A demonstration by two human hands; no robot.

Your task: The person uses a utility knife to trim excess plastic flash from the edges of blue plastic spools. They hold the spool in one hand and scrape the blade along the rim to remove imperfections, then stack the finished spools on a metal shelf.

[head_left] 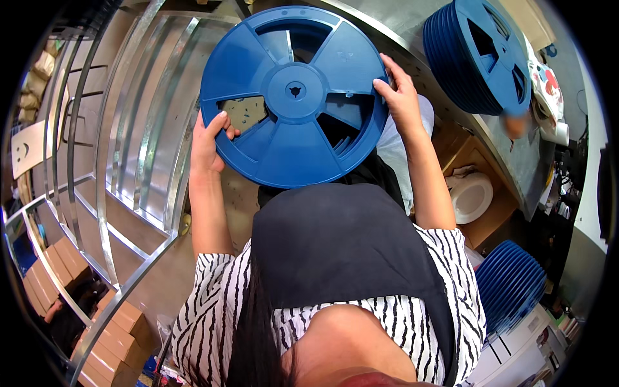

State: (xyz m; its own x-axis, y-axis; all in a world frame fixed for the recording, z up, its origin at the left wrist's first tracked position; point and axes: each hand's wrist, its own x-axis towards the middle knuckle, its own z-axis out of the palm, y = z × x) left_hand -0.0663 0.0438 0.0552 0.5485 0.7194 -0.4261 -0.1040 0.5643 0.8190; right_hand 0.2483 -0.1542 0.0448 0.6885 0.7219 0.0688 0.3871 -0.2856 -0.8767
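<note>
A large blue plastic reel point(293, 158) with cut-out windows and a small central hole is held up in front of my body. My left hand point(207, 145) grips its left rim, thumb over the front and fingers showing through a window. On the upper right rim, my right hand point(403, 97) has its thumb on the face and fingers around the edge. Blue edges show through the lower right window; whether more reels lie behind cannot be told. A stack of similar blue reels point(474, 58) stands on the metal table point(509, 151) to the right.
Left of me stands a metal rack point(138, 245) with long bars. Under the table, an open cardboard box point(454, 151) contains a white round roll point(474, 197). More blue reels point(509, 284) are stacked at lower right. Cardboard boxes point(119, 335) sit at lower left.
</note>
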